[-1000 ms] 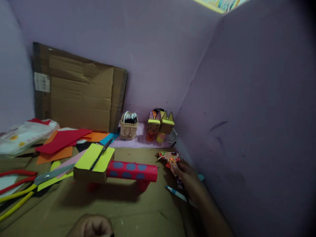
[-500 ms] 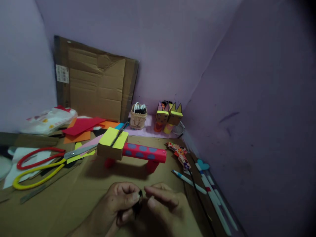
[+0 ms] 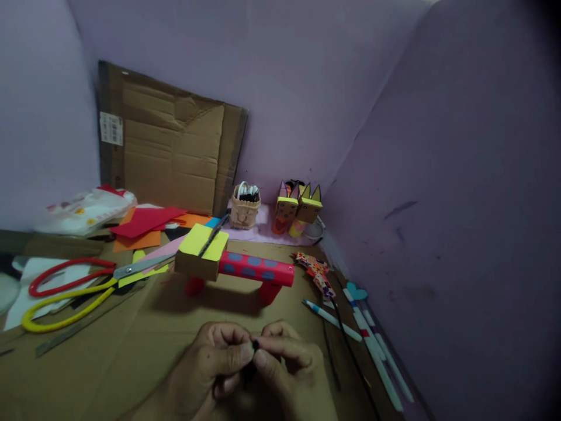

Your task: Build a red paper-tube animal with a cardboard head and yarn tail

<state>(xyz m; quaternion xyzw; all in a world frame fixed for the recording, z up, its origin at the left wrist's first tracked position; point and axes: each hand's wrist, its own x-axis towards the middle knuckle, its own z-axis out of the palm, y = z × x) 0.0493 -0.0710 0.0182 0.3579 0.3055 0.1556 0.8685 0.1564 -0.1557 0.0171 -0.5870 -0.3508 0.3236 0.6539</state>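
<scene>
My left hand [image 3: 210, 365] and my right hand [image 3: 287, 365] meet low in the middle of the view, fingers curled and pinched together on a small black piece [image 3: 254, 346]; what it is I cannot make out. Just beyond them stands a paper-craft animal [image 3: 236, 266]: a red tube body with blue dots, a cardboard head topped with yellow paper, red legs. A patterned glue gun [image 3: 316, 272] lies to its right with a black cord running toward me.
Large red-and-yellow scissors [image 3: 70, 286] lie at the left beside coloured paper sheets [image 3: 144, 225]. A cardboard panel [image 3: 170, 152] leans on the back wall. A small basket [image 3: 244, 207] and two box figures [image 3: 298, 207] stand in the corner. Pens [image 3: 372, 345] lie along the purple right wall.
My right hand left the glue gun and came back to join the left hand. Both now pinch the small black piece, fingertips closer than half a second ago.
</scene>
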